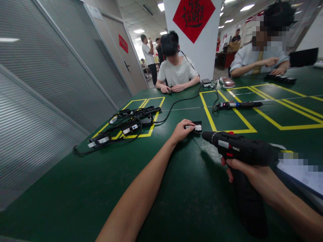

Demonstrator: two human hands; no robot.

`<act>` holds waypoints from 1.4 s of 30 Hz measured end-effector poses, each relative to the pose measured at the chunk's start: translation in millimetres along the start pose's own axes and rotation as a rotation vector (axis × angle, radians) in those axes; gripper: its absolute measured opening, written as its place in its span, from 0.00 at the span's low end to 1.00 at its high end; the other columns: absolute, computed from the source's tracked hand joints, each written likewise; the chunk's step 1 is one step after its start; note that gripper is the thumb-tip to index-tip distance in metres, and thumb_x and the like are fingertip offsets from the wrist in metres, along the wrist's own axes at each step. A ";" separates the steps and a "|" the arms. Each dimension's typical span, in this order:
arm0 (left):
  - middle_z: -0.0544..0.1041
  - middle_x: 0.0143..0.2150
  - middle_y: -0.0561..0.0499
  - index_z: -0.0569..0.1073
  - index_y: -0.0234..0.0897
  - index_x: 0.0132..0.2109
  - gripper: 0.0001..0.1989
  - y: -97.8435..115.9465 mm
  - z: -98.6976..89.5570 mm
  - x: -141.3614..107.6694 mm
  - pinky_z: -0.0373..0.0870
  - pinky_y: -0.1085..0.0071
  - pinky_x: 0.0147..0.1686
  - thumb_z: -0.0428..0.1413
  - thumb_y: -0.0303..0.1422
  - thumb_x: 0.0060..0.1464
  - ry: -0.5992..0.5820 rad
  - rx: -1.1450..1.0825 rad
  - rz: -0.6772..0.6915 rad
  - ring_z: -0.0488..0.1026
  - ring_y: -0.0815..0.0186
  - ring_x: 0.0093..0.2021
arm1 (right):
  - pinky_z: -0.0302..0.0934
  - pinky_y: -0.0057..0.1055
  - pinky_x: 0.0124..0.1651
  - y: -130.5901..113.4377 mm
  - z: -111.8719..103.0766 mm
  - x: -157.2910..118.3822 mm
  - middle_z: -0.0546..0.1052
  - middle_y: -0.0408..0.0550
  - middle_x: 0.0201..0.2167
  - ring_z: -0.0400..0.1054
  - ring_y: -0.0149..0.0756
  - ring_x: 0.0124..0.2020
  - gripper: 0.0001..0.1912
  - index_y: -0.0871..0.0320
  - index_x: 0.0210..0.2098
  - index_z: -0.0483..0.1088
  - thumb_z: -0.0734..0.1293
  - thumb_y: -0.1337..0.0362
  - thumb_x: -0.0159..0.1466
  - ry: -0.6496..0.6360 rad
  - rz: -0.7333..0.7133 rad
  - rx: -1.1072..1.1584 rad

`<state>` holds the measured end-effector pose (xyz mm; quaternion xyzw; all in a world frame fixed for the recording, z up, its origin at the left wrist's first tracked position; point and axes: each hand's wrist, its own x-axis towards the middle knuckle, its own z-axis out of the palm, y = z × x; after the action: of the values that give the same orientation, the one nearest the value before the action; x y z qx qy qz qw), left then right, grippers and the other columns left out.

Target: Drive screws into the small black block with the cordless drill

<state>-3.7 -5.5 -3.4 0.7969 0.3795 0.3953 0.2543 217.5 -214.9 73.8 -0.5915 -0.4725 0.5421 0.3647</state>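
A black cordless drill (242,148) is gripped by its handle in my right hand (242,168), its chuck pointing left. The thin bit reaches toward a small black part with a white label (198,127) lying on the green table (176,195). My left hand (183,130) is closed on the left end of that part, holding it against the table. Whether the bit touches the part, I cannot tell.
Black cabled devices with white labels (131,127) lie at the left in yellow tape outlines. A pen-like tool (239,105) rests right of centre. Papers (302,174) lie at the right edge. A person (179,72) sits opposite; another (262,60) sits at the far right.
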 end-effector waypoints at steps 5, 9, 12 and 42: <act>0.74 0.44 0.46 0.78 0.36 0.40 0.11 2.1 -0.4 0.4 0.65 0.65 0.53 0.56 0.35 0.54 -0.003 0.019 -0.010 0.70 0.63 0.47 | 0.57 0.35 0.35 4.0 -2.7 1.1 0.75 0.43 0.20 0.68 0.37 0.26 0.11 0.55 0.33 0.73 0.64 0.56 0.61 -0.024 -0.026 -0.004; 0.74 0.44 0.46 0.78 0.36 0.41 0.10 2.4 -1.1 0.6 0.65 0.65 0.53 0.56 0.35 0.53 -0.006 0.016 0.000 0.70 0.64 0.48 | 0.57 0.34 0.33 2.1 -1.3 -0.8 0.75 0.43 0.20 0.68 0.37 0.26 0.10 0.55 0.32 0.73 0.64 0.56 0.60 -0.010 0.000 0.018; 0.74 0.44 0.46 0.78 0.36 0.41 0.10 1.2 -0.8 0.3 0.65 0.65 0.53 0.56 0.34 0.53 -0.002 0.006 0.001 0.70 0.64 0.47 | 0.57 0.35 0.33 -0.9 0.2 -1.6 0.75 0.43 0.20 0.68 0.37 0.25 0.10 0.55 0.31 0.73 0.65 0.56 0.59 0.016 0.023 0.024; 0.74 0.44 0.46 0.78 0.35 0.40 0.11 2.4 -0.6 0.6 0.65 0.64 0.53 0.56 0.35 0.53 0.000 -0.003 0.000 0.70 0.64 0.47 | 0.56 0.33 0.33 -3.3 1.7 -1.8 0.75 0.42 0.20 0.67 0.36 0.25 0.10 0.56 0.31 0.72 0.64 0.57 0.60 0.009 -0.034 -0.040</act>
<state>-3.0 -6.4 -1.2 0.7963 0.3792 0.3959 0.2556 215.4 -215.8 77.2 -0.5931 -0.4916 0.5236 0.3640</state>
